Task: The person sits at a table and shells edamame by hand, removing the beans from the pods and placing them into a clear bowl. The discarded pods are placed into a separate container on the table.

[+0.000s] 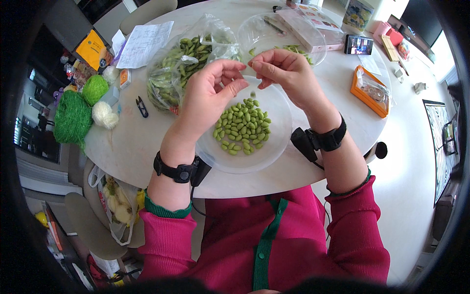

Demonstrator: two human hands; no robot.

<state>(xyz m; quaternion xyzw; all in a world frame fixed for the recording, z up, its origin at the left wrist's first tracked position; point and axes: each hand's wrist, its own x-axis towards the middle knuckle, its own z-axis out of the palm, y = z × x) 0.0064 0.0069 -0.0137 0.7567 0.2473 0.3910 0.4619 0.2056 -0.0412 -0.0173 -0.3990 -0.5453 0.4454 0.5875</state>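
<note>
Above a round translucent plate (253,161), both of my hands are raised close together. Shelled green soybeans (242,125) lie in a loose heap on the plate. A blurred green bean (253,94) shows just above the heap, below my fingers. My left hand (211,90) is half curled, thumb and forefinger apart, with nothing visible between them. On my right hand (288,73), thumb and forefinger come together; whether a pod is between them cannot be made out. Behind my left hand stands a clear plastic bag (216,27) of unshelled soybean pods (194,51).
A clear round tray (319,33) with several pods (293,47) stands behind my right hand. Thread snips (141,107), yarn balls (73,115) and a written sheet (145,44) lie left. A phone (358,45) and an orange box (370,92) are right.
</note>
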